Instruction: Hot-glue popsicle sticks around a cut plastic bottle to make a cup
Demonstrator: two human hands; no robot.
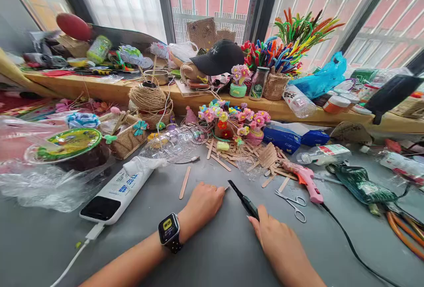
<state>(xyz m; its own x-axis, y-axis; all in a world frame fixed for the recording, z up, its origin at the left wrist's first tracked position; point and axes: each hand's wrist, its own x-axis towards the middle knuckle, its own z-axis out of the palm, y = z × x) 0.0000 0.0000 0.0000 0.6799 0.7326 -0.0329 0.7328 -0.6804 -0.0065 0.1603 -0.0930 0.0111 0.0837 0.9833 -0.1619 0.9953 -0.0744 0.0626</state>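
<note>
Fingers of the left hand (203,201), left of the pink glue gun (308,181), are curled in and pinch a thin pale bit (227,187). Only its tip peeks out, so I can't be sure what it is. Maybe it is a little wooden stick. Fingers of the right hand (277,234), also left of the glue gun but closer to it, are wrapped around a dark cutter knife (245,202). Its black blade is just beside the pale bit; I can't tell if they touch.

The pale bit looks light, stiff and easy to snap. A good place to pinch it is near one end, away from the sharp edge. The knife looks light and hard. Its handle is the safe part to hold, because the blade looks thin and may break.

Now the writing. Far left of the glue gun, a white box (127,187) has blue words too small to read. Nearer, the watch (168,228) shows a yellow picture. Behind the glue gun and to its left, a black cap (221,59) has white letters I can't make out. Next comes a glass jar (259,84) with a round green mark, like Starbucks. Almost straight behind the glue gun, a bottle (300,102) has dark writing that looks Chinese.
</note>
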